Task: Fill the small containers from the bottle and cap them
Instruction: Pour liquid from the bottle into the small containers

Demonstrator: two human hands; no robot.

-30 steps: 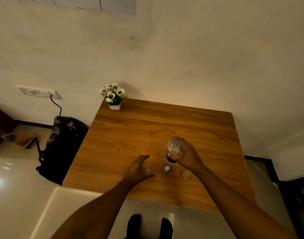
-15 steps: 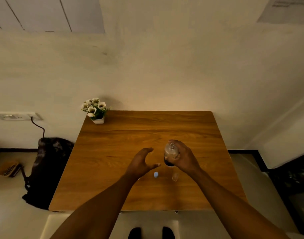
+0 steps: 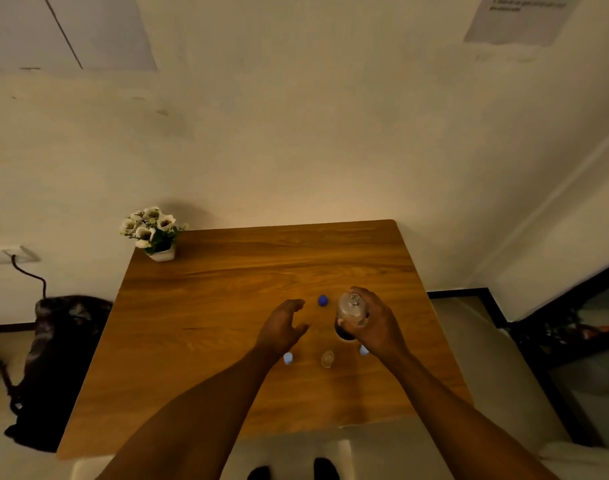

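Observation:
My right hand (image 3: 377, 323) grips a clear bottle (image 3: 351, 315) with dark liquid at its bottom, standing upright on the wooden table (image 3: 227, 341). A blue cap (image 3: 323, 300) lies just left of the bottle's neck. My left hand (image 3: 282, 327) hovers open beside the bottle, fingers spread, holding nothing. A small clear container (image 3: 327, 358) stands near the table's front, uncapped as far as I can tell. A pale blue cap or capped container (image 3: 288, 357) sits by my left wrist, and another (image 3: 364, 350) is partly hidden under my right hand.
A small white pot of white flowers (image 3: 154, 233) stands at the table's back left corner. A dark bag (image 3: 60, 341) lies on the floor to the left, below a wall socket with a cable. A white seat edge shows at the front.
The camera has tilted and the view has shifted. My left hand has lifted away from the small containers and opened beside the bottle. The blue cap has come into view behind it.

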